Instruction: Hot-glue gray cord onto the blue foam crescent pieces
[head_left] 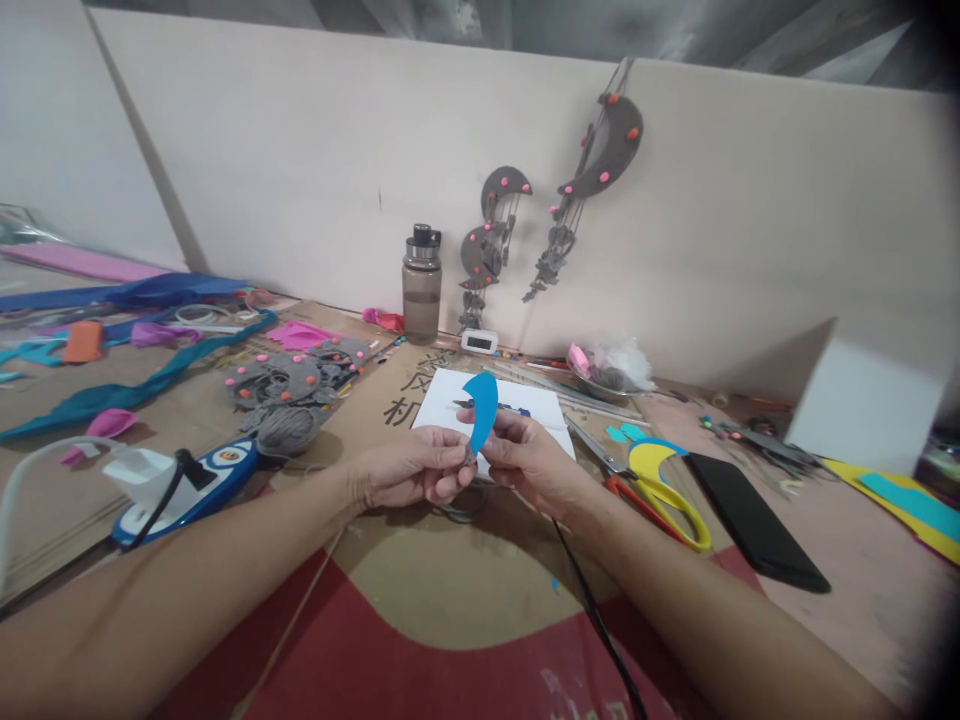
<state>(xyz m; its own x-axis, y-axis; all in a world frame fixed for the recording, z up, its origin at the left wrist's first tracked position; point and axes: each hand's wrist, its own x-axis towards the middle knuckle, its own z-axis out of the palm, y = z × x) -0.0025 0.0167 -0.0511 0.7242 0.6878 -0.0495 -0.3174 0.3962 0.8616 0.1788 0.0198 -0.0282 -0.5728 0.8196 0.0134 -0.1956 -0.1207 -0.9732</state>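
Note:
A flat blue crescent [484, 408] stands upright between my two hands. My left hand [435, 462] is closed in a pinch at its lower tip, with a small greyish bit, perhaps yarn, between the fingertips. From the other side my right hand [529, 455] grips the crescent's edge, thumb and fingers together. Beneath the hands lies a white sheet of paper [439, 398] with dark blue and black items on it, partly hidden. Orange-and-yellow scissors [660, 495] rest just right of my right hand, by a yellow crescent piece [649, 458].
A black phone [754, 520] lies right of the scissors. Left are a power strip [187, 490], a grey yarn ball [287, 430] and grey crescents with pink dots [296, 375]. Behind stand a water bottle [421, 290], a small digital clock [478, 342] and a filled bowl [611, 378]. A black cable [592, 610] crosses the cardboard.

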